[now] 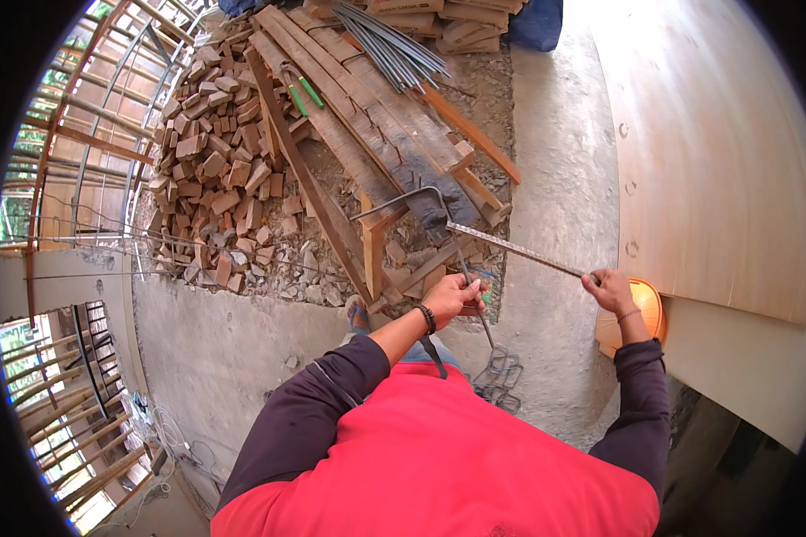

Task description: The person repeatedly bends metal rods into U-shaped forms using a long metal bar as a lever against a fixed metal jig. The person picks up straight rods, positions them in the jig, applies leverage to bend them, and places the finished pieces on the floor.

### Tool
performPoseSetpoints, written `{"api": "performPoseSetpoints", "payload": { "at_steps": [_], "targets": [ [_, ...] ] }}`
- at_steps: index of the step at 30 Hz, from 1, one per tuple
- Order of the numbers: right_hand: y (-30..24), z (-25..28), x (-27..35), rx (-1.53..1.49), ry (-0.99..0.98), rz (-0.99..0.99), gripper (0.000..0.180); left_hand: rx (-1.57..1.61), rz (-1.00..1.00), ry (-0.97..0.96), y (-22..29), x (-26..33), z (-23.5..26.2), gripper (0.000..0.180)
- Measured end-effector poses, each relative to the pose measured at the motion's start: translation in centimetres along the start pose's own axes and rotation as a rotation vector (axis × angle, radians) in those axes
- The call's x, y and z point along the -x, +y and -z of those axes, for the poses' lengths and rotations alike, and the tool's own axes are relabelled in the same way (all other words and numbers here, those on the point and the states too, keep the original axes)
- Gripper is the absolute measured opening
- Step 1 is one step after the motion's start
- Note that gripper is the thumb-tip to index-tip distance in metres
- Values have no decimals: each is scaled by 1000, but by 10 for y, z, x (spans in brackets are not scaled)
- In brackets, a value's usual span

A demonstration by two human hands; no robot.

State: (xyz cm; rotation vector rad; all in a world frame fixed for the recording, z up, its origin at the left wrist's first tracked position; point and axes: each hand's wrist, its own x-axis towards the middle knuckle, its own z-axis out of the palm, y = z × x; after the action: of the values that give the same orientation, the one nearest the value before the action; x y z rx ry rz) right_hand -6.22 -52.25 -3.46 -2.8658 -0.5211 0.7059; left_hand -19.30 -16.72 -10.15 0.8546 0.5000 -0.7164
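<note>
concrete floor (555,179) | left hand (452,295) grips, seemingly, rebar (401,202) | right hand (611,288) holds bar (519,251)

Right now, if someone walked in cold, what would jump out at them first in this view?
Probably the person's two hands at centre: the left hand and the right hand each closed on a long steel bar stretched between them. Behind, a heap of broken bricks fills the upper left, with stacked wooden planks beside it. An orange hard hat sits just beyond the right hand.
</note>
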Motion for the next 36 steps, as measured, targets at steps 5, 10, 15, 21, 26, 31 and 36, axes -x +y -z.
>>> {"api": "performPoseSetpoints", "payload": {
  "at_steps": [5, 10, 15, 21, 26, 31, 36],
  "targets": [
    [12, 42, -70, 15, -99, 19, 63, 24, 1, 3, 3, 3, -4, 20],
    [12, 72, -146, 124, -180, 89, 71, -14, -22, 14, 4, 5, -5, 21],
    [5, 88, -167, 151, -266, 94, 79, 10, -16, 19, 4, 6, -5, 25],
    [3, 60, -97, 73, -215, -4, 83, 28, -6, 23, 5, 5, -5, 22],
    [5, 39, -74, 64, 61, -1, 74, 71, -23, 18, -5, 2, -4, 26],
    [5, 23, -68, 64, 222, -16, 73, 228, 53, -106, -39, 16, -12, 38],
    [-14, 8, -35, 116, 325, -147, 69, 201, 33, -95, -43, 25, -9, 37]
  ]
}}
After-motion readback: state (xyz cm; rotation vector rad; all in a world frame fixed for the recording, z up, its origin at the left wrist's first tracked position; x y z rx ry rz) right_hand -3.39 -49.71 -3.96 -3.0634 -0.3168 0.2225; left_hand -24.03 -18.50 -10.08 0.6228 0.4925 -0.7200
